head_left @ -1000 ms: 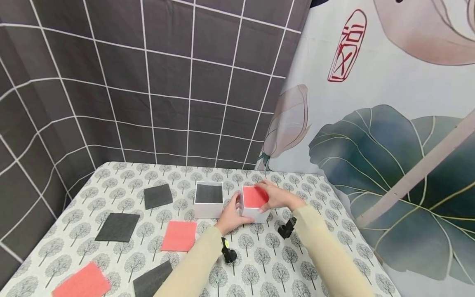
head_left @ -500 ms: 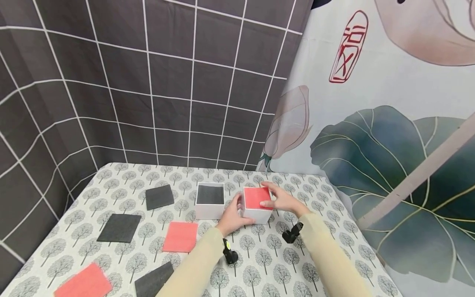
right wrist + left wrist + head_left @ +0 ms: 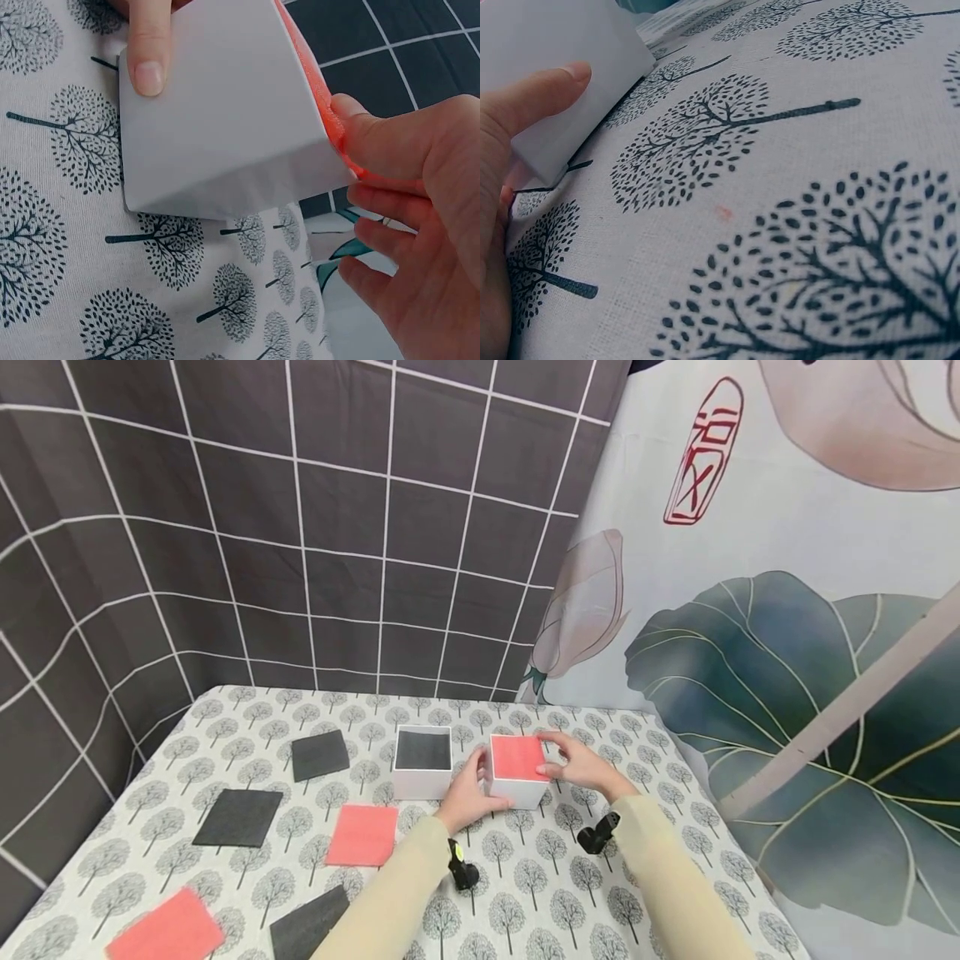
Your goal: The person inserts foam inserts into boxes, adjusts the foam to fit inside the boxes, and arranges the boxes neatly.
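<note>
A square white box (image 3: 525, 794) stands on the table with a red cloth (image 3: 517, 758) lying flat in its top opening. My left hand (image 3: 467, 797) grips the box at its left near corner, thumb across the front face and the other fingers along the left side. That thumb (image 3: 544, 99) lies flat on the white wall in the left wrist view. My right hand (image 3: 583, 768) is at the box's right rim, index finger near the far corner and thumb near the closer one. In the right wrist view its thumb touches the red cloth's edge (image 3: 322, 97), while the other fingers hang loosely beside the box.
Left of the gripped box stands a second white box (image 3: 422, 784) with a black cloth (image 3: 423, 750) in it. Several loose cloths lie further left, among them a red square (image 3: 362, 836) and a black square (image 3: 237, 818). A tree-print cloth (image 3: 558, 910) covers the table.
My right hand has drawn back from over the red cloth to the box's right rim, uncovering more of the cloth. My left hand stays on the box.
</note>
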Available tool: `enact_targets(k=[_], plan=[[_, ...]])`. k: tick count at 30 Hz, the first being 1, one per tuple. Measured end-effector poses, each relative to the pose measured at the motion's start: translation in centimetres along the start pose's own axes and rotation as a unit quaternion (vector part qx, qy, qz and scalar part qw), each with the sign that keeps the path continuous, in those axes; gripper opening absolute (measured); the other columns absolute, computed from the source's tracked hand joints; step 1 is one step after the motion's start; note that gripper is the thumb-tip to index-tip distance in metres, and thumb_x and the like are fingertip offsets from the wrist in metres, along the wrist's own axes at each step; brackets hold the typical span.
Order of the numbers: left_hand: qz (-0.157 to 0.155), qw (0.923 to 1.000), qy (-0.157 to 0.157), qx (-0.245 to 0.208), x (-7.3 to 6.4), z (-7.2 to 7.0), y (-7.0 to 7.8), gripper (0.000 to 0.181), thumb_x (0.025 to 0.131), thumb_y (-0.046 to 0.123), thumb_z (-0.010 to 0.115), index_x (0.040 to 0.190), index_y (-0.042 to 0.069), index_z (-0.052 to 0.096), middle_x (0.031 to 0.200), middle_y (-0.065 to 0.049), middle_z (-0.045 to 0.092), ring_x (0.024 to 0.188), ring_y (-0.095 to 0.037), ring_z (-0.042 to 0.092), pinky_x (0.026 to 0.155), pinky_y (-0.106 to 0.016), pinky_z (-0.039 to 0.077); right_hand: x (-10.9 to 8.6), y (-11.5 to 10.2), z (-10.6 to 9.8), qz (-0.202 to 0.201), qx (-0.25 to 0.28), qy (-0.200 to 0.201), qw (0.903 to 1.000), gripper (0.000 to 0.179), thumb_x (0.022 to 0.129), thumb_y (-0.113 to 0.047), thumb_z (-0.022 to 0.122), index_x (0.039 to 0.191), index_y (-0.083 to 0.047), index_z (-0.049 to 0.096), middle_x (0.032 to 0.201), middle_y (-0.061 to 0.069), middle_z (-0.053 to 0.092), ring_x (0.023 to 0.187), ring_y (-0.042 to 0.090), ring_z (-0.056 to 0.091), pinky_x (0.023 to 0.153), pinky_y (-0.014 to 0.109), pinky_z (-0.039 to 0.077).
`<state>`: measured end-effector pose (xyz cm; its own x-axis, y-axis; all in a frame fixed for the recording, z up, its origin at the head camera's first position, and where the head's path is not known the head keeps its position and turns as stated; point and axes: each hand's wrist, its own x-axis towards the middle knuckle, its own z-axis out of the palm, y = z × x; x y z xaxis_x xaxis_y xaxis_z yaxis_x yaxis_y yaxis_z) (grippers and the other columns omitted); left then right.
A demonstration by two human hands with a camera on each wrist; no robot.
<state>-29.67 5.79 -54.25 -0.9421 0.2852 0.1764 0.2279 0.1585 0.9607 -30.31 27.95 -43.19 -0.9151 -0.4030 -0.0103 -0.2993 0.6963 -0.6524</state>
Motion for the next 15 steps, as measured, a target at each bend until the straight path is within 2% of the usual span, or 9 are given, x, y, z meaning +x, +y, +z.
enact_targets(k=[7, 15], plan=[[-0.007, 0.9999, 0.0, 0.01, -0.2, -0.1, 0.2, 0.115, 0.057, 0.036, 0.088, 0.147, 0.011, 0.021, 0.139, -0.013, 0.041, 0.121, -0.03, 0.045, 0.101, -0.044, 0.038, 0.3, -0.7, 0.1, -0.013, -0.076, -0.001, 0.997, 0.066, 0.08, -0.024, 0.072, 0.134, 0.002, 0.044, 0.139, 0.022, 0.04, 0.129, 0.039, 0.034, 0.105, 0.057, 0.026], [-0.011, 0.9998, 0.002, 0.016, -0.1, 0.0, 0.3, 0.113, 0.057, 0.034, 0.088, 0.146, 0.011, 0.022, 0.138, -0.012, 0.042, 0.121, -0.029, 0.045, 0.101, -0.044, 0.038, 0.7, -2.1, 0.0, -0.003, -0.184, -0.024, 0.9826, 0.061, 0.08, -0.024, 0.072, 0.129, 0.004, 0.05, 0.14, 0.02, 0.04, 0.128, 0.04, 0.034, 0.105, 0.055, 0.026]])
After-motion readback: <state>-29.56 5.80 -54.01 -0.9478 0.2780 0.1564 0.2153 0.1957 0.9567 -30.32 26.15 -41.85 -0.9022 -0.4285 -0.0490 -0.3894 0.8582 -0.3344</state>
